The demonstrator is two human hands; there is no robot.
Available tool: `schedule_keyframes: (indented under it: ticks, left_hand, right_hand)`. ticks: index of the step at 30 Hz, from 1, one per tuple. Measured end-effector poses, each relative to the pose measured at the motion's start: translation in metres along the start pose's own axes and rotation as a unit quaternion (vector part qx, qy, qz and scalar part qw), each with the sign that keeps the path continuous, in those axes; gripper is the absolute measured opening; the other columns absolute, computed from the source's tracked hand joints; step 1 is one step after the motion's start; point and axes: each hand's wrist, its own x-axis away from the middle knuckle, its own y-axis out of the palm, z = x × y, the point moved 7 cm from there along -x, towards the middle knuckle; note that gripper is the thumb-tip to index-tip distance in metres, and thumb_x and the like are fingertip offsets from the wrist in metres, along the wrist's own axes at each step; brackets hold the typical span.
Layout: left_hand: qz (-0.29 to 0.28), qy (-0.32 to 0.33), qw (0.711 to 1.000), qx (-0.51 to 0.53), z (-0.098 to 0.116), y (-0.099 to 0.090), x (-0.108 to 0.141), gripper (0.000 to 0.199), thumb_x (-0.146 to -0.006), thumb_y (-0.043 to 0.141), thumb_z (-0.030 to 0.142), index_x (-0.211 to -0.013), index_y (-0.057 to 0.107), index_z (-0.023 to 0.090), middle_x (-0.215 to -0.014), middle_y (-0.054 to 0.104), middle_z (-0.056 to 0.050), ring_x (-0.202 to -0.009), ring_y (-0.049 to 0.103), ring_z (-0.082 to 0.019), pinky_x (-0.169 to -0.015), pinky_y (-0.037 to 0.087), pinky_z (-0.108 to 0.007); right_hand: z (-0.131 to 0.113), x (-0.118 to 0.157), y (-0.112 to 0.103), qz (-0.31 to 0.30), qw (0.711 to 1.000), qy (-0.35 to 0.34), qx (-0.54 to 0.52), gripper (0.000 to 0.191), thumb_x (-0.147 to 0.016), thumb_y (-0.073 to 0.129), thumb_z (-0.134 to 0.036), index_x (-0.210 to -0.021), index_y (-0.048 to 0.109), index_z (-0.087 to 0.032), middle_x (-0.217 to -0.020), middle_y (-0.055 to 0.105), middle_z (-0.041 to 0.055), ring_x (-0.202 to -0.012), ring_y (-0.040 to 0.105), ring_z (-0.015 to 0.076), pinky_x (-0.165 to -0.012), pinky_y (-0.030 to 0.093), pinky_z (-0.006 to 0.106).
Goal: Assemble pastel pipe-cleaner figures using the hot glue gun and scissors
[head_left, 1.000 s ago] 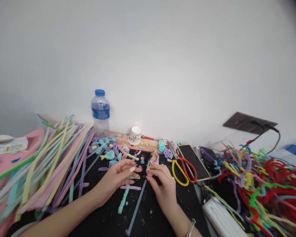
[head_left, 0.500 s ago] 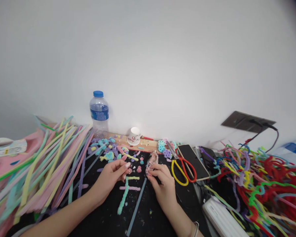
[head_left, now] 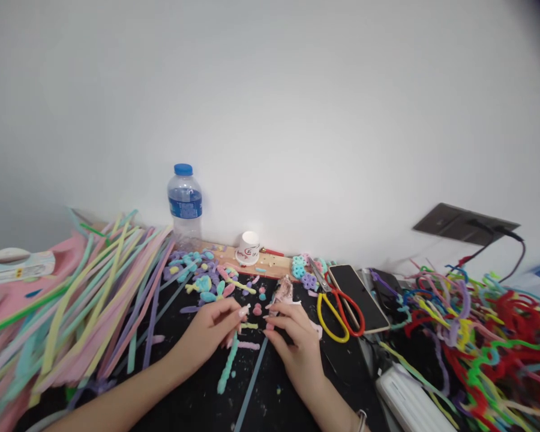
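My left hand (head_left: 213, 329) is closed in a pinch, with a small whitish bit at its fingertips too small to name. Just below it lie a mint green fuzzy stem (head_left: 227, 366) and a lilac one (head_left: 248, 346), partly covered by the fingers. My right hand (head_left: 296, 336) also pinches, thumb against fingers; what it holds, if anything, I cannot make out. Beyond its fingertips lies a crumpled pinkish-brown piece (head_left: 284, 289). A white piece (head_left: 316, 329) shows beside the right hand's knuckles. Between the hands sit small pink fuzzy balls (head_left: 257, 309).
Red-and-yellow-handled scissors (head_left: 341, 312) and a phone (head_left: 359, 298) lie at right, with a tangle of pipe cleaners (head_left: 481, 348) and a white power bank (head_left: 411, 396) beyond. Long pastel pipe cleaners (head_left: 103, 300) fill the left. A bottle (head_left: 185, 204) and paper cup (head_left: 248, 249) stand behind.
My left hand has moved slightly right, toward the right hand. My right fingertips have come off the crumpled piece, and a white piece now shows beside that hand. The view has shifted a little.
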Motion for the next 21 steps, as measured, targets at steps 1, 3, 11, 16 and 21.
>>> schedule_keyframes:
  ticks: [1,3,11,16,21]
  left_hand:
    - [-0.016,0.001,1.0,-0.018,0.0,0.003,0.001,0.027,-0.082,0.052,0.039,-0.068,0.056,0.016,-0.05,0.044,0.006,-0.042,0.041,-0.009,-0.044,0.032,-0.02]
    - [-0.042,0.008,0.998,-0.047,0.001,0.01,0.004,0.023,-0.081,0.054,0.037,-0.08,0.062,0.016,-0.054,0.048,0.005,-0.041,0.043,-0.009,-0.043,0.033,-0.02]
    - [-0.099,-0.01,0.994,-0.051,-0.002,0.023,0.007,0.028,-0.079,0.056,0.041,-0.08,0.067,0.016,-0.043,0.041,0.007,-0.038,0.037,-0.009,-0.042,0.027,-0.02]
    - [-0.093,-0.013,0.993,-0.065,-0.002,0.022,0.007,0.03,-0.078,0.056,0.042,-0.07,0.064,0.014,-0.044,0.038,0.007,-0.039,0.033,-0.008,-0.041,0.023,-0.02]
    - [-0.078,-0.013,0.995,-0.053,0.0,0.021,0.007,0.03,-0.077,0.057,0.042,-0.07,0.066,0.014,-0.048,0.041,0.006,-0.04,0.033,-0.007,-0.04,0.023,-0.019]
  right_hand:
    - [-0.002,0.001,0.001,-0.004,1.0,-0.007,-0.004,0.017,-0.077,0.064,-0.011,-0.09,0.066,-0.022,-0.095,0.066,0.0064,-0.089,0.06,0.0203,-0.077,0.051,0.034]
    - [-0.006,0.003,0.003,-0.013,1.0,-0.021,-0.008,0.02,-0.078,0.063,-0.012,-0.095,0.065,-0.023,-0.097,0.065,0.0067,-0.091,0.06,0.0205,-0.077,0.051,0.035]
    - [-0.012,0.006,0.009,-0.024,0.998,-0.05,-0.005,0.024,-0.081,0.061,-0.015,-0.102,0.064,-0.025,-0.098,0.064,0.0067,-0.092,0.059,0.0211,-0.076,0.052,0.037]
    - [-0.015,0.004,0.011,-0.027,0.998,-0.051,-0.017,0.024,-0.081,0.061,-0.014,-0.102,0.063,-0.024,-0.098,0.065,0.0067,-0.091,0.059,0.0206,-0.076,0.052,0.036]
    - [-0.014,0.004,0.013,-0.043,0.998,-0.038,-0.02,0.023,-0.082,0.06,-0.017,-0.104,0.063,-0.024,-0.099,0.065,0.0075,-0.092,0.06,0.0221,-0.077,0.052,0.038]
